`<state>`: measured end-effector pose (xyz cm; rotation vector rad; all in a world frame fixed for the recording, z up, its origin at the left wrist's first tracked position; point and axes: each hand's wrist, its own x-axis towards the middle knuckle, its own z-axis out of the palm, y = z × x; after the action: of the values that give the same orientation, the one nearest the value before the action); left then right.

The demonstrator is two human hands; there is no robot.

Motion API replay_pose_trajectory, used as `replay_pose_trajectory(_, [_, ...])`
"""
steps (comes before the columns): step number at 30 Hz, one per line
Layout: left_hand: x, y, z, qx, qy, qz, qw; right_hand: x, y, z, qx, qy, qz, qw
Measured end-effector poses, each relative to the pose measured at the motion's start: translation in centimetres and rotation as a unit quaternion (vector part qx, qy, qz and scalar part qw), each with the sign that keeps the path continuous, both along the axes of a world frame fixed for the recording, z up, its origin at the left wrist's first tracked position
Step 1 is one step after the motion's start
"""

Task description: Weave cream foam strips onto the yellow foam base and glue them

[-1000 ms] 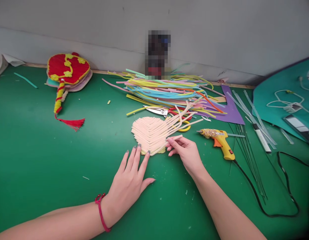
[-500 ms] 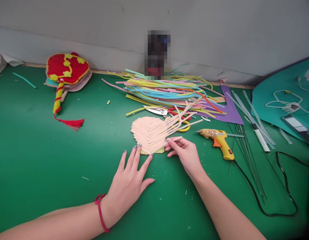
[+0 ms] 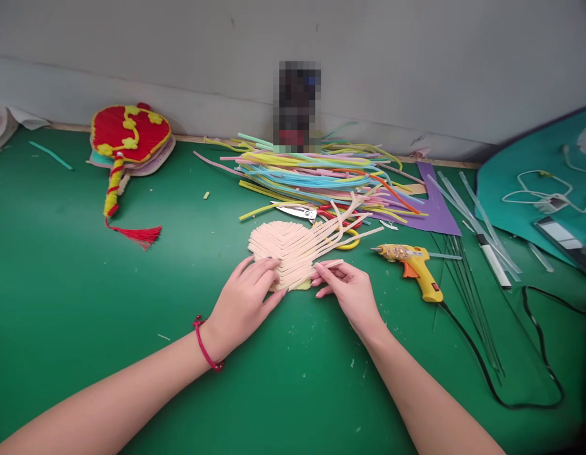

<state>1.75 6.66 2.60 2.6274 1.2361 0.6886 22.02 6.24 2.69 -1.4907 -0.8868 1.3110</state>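
Observation:
In the middle of the table lies a rounded panel of pale peach pipe cleaners (image 3: 281, 235), set side by side in a V pattern on a yellow backing (image 3: 303, 285). Loose pipe cleaner ends fan out past its right side. My left hand (image 3: 243, 297) rests on the panel's lower left, fingers apart and slightly bent, holding nothing. At the lower right edge, my right hand (image 3: 352, 291) pinches a peach pipe cleaner (image 3: 334, 263) between thumb and fingers. Scissors (image 3: 295, 211) with red and yellow handles lie just behind the panel, partly under the loose ends.
Behind is a heap of coloured pipe cleaners (image 3: 302, 170) beside purple sheet (image 3: 437, 212). On the right are a yellow glue gun (image 3: 411, 259) with a black cord, clear glue sticks (image 3: 492, 221) and thin wires (image 3: 473, 303). A red tasselled fan (image 3: 129, 136) lies back left.
My left hand has moved up onto the panel from its lower edge, and its fingers have bent. The right hand keeps its pinch almost unmoved. The view has shifted slightly.

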Motion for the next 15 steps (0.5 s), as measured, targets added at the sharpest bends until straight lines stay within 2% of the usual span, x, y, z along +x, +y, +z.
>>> replay_pose_trajectory(15, [0.4, -0.09, -0.36, 0.01, -0.024, 0.015, 1.0, -0.12, -0.07, -0.06, 0.001, 0.006, 0.0, 1.0])
